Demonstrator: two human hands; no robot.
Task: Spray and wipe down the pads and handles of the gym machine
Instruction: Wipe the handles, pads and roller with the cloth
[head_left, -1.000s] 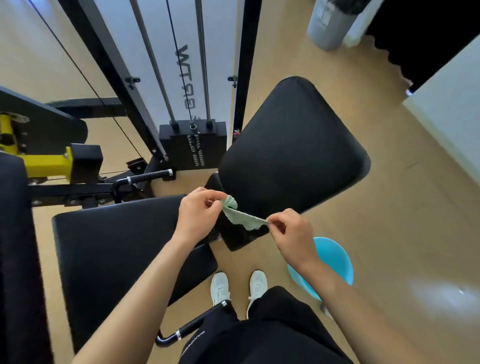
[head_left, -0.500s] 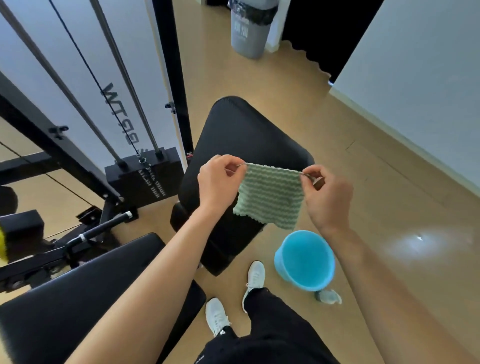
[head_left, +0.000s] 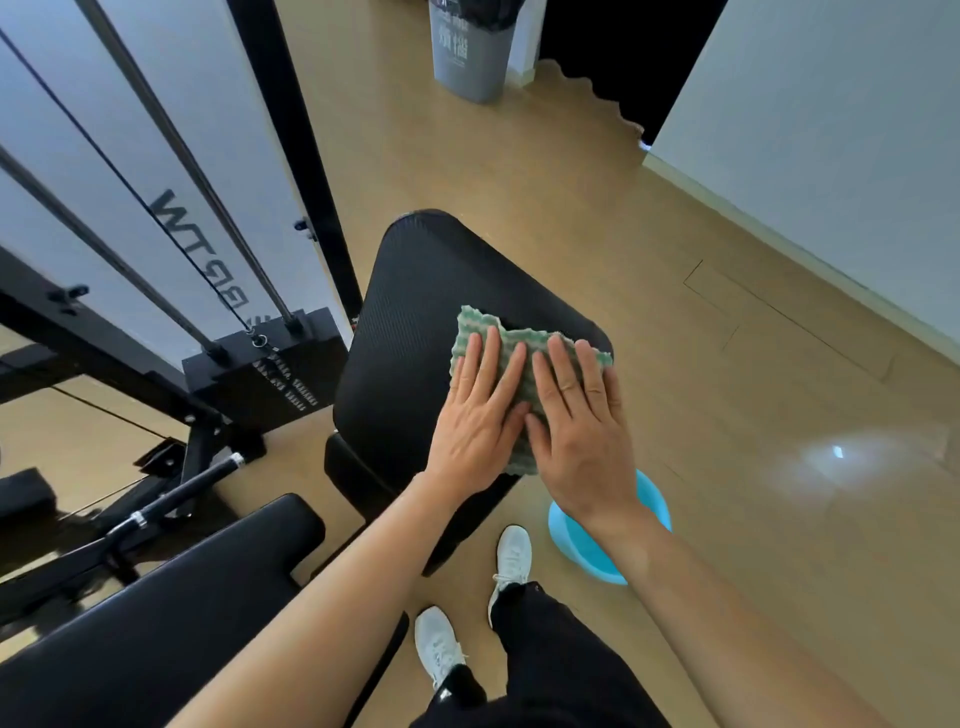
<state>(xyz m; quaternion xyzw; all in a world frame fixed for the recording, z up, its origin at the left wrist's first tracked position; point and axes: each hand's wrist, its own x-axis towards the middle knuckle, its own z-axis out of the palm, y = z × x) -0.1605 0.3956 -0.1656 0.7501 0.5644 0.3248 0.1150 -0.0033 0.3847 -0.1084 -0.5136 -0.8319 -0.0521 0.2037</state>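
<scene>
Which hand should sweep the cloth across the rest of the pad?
Left, likely: left hand lies flat on the cloth nearer the middle of the pad; right hand sits at its right edge.

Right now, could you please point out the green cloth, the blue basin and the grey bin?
green cloth (head_left: 479, 327): head view, bare far-left corner.
blue basin (head_left: 576, 545): head view, near outer wall.
grey bin (head_left: 470, 62): head view, front face.
</scene>
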